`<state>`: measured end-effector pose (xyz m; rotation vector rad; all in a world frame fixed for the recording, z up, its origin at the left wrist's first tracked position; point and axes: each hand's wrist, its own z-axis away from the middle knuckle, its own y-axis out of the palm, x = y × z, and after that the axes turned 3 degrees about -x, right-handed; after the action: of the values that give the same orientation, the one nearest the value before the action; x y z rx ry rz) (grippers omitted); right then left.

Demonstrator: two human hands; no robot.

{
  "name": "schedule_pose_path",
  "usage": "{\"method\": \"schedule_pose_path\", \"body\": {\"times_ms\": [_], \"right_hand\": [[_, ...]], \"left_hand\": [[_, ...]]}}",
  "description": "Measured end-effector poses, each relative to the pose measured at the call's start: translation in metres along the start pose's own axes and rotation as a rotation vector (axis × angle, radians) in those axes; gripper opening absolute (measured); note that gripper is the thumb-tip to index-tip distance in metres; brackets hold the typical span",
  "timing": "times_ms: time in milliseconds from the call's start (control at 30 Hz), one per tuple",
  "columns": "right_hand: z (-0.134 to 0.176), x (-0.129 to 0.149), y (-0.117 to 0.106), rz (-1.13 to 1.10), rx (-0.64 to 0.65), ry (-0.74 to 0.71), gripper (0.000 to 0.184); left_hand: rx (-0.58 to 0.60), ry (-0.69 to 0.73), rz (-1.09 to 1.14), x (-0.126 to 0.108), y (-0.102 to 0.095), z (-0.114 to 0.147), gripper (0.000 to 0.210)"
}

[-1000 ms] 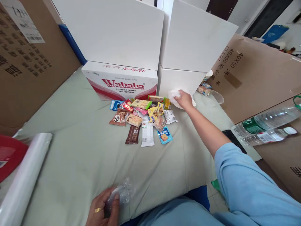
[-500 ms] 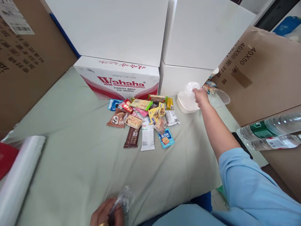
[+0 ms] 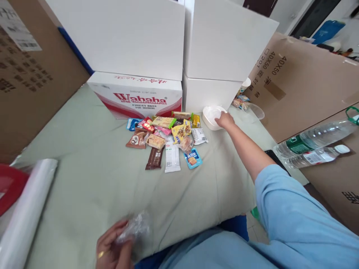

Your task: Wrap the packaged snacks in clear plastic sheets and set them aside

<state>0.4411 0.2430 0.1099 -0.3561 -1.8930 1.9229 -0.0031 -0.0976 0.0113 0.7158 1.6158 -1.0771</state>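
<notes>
At the bottom, my left hand (image 3: 114,244) is closed on a crumpled piece of clear plastic film (image 3: 137,228); a ring shows on one finger. My right hand (image 3: 225,120) reaches far forward, fingers pinched over the right side of a small white tub (image 3: 206,118). Whitish see-through plastic (image 3: 213,112) lies inside that tub, at the fingertips. Left of the tub is a pile of wrapped snacks, among them a dark brown bar (image 3: 154,158), a long white packet (image 3: 172,157), a blue packet (image 3: 193,158) and a yellow cookie packet (image 3: 178,133).
A Wahaba-printed water carton (image 3: 137,99) and white boxes (image 3: 213,41) stand behind the snacks. Brown cardboard (image 3: 286,82) walls the right, near two plastic bottles (image 3: 311,140). More packets (image 3: 241,101) lie beyond the tub. A plastic roll (image 3: 33,205) lies left.
My right hand has lowered the whitish plastic from above the tub into it. My left hand has shifted slightly up and left with its film. The view has turned a little right.
</notes>
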Motion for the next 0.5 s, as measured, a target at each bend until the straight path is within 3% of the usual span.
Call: {"method": "schedule_pose_path", "body": {"times_ms": [67, 133, 167, 233, 300, 333, 400, 500], "right_hand": [[0.028, -0.011, -0.006, -0.075, -0.145, -0.054, 0.067], [0.068, -0.022, -0.005, -0.294, -0.314, -0.186, 0.056], [0.093, -0.026, -0.001, -0.44, -0.319, -0.258, 0.046], [0.148, -0.031, 0.01, -0.737, -0.068, -0.358, 0.038], [0.204, -0.029, 0.023, -0.988, 0.3, -0.41, 0.046], [0.23, -0.025, 0.03, -1.105, 0.408, -0.408, 0.05], [0.27, -0.016, 0.044, -1.295, 0.546, -0.383, 0.059], [0.302, -0.004, 0.059, -1.377, 0.654, -0.34, 0.06]], "left_hand": [[0.047, -0.127, 0.26, -0.012, 0.006, -0.004, 0.023], [0.149, -0.253, 0.462, -0.025, 0.019, -0.01, 0.025], [0.217, -0.3, 0.532, -0.031, 0.028, -0.014, 0.026], [0.32, -0.337, 0.633, -0.044, 0.05, -0.021, 0.026], [0.417, -0.317, 0.697, -0.055, 0.071, -0.027, 0.028], [0.453, -0.308, 0.715, -0.059, 0.081, -0.029, 0.028], [0.505, -0.306, 0.73, -0.066, 0.097, -0.03, 0.027], [0.551, -0.305, 0.72, -0.068, 0.106, -0.026, 0.021]]}}
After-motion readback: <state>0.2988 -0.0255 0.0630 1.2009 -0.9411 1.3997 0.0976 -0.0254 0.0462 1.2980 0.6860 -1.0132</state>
